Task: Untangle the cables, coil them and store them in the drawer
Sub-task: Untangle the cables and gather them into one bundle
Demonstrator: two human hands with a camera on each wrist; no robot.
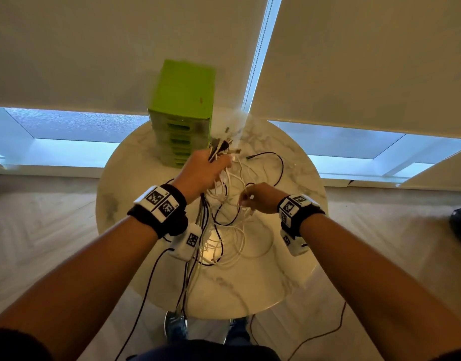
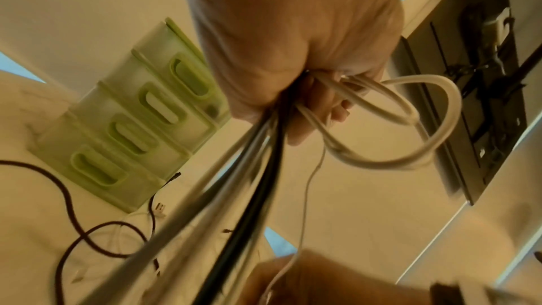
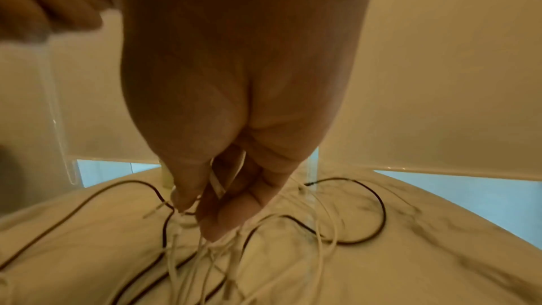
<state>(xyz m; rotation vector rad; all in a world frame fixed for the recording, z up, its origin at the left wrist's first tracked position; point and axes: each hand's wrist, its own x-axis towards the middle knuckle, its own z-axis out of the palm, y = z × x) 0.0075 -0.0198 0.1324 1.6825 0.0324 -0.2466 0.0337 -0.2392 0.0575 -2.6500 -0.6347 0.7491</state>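
Note:
My left hand (image 1: 206,170) is raised above the round marble table (image 1: 289,277) and grips a bundle of white and black cables (image 2: 255,171), whose plug ends (image 1: 221,147) stick out above the fist. The strands hang down from it toward the table. Lower and to the right, my right hand (image 1: 258,199) pinches thin white cables (image 3: 217,184) out of the tangle (image 1: 229,230) lying on the table. A black cable (image 1: 273,165) loops across the table behind both hands. The green drawer unit (image 1: 183,113) stands at the table's far edge, all its drawers closed (image 2: 123,129).
The table's front edge is close to my body, and cables hang over it toward the wooden floor (image 1: 54,230). Windows with lowered blinds (image 1: 367,61) stand behind the table. My shoes (image 1: 176,324) show under the table's edge.

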